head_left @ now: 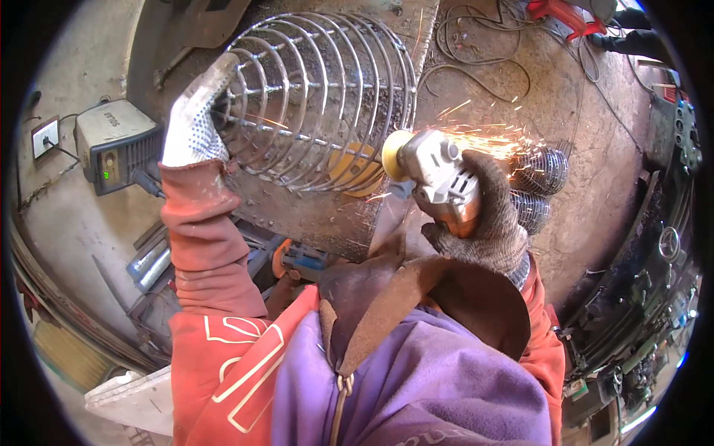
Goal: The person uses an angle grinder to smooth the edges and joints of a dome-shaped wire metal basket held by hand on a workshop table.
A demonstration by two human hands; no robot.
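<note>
1x grey tapered steel-rod cage, on brown surface; L hand, white-gloved, gripping narrow end. 1x silver-orange angle grinder w/ yellow disc; R hand, brown-gloved, clasped round body.

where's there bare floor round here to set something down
Widest is the brown floor between the two small wire cylinders and the dark clutter along the right rim. A smaller patch of pale floor lies left of the silver tubes. It's crowded around the wire cage, grinder and sparks.
</note>
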